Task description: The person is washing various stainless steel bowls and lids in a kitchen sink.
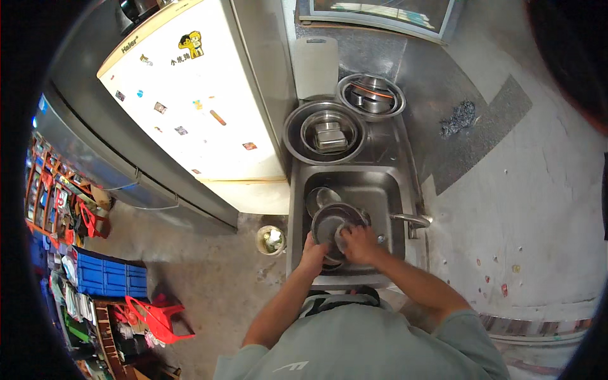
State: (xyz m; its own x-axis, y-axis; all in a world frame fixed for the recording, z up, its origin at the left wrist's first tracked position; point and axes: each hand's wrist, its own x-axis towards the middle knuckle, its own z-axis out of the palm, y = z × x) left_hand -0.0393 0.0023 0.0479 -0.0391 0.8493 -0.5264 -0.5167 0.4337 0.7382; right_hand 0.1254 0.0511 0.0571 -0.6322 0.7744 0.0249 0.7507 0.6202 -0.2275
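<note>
Over the stainless steel sink (pixel 390 190), my left hand (pixel 313 255) grips the near left rim of a round metal bowl (pixel 327 223). My right hand (pixel 359 243) is inside the bowl, its fingers bent over a greyish scouring pad (pixel 341 237) pressed to the bowl's wall. The bowl tilts slightly. Beyond it in the sink lies another metal vessel (pixel 319 198), partly covered by the bowl. More metalware shows under the bowl, mostly hidden by it and my hands.
The faucet (pixel 411 219) reaches in from the right. Behind the sink stand a large basin (pixel 292 137) with nested bowls and metal boxes, a second basin (pixel 401 102) of metalware, and a cutting board (pixel 316 66). A refrigerator (pixel 228 118) and a small waste bucket (pixel 261 242) are at left.
</note>
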